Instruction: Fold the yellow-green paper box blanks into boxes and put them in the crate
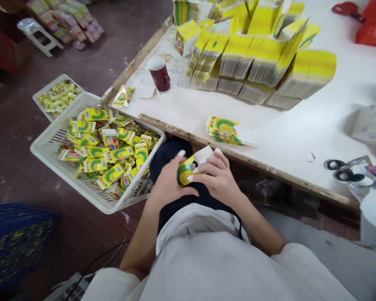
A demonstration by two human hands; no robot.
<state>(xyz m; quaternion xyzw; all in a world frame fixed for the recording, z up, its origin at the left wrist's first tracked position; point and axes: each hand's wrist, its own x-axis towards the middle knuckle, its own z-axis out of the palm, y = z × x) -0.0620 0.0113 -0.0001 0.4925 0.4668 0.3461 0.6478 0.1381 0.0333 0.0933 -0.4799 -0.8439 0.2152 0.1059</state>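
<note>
Over my lap, my left hand [171, 179] and my right hand [217, 175] hold a small yellow and green carton [185, 172] between them. My left fingers wrap its left side. The right fingers press at its other end, where a white flap [203, 154] sticks up. Just beyond my hands, a short stack of flat cartons [224, 129] lies near the table edge. To the left, a white plastic basket [105, 207] holds many filled yellow-green cartons [111, 173]. Whether anything is inside the carton in my hands is hidden.
Bundles of flat yellow cartons [253, 54] stand across the back of the white table [301, 138]. A dark red mug [161, 78] stands left of them. Scissors [347, 167] lie at the right. A second basket [39, 98] and a blue crate [19, 246] sit on the floor.
</note>
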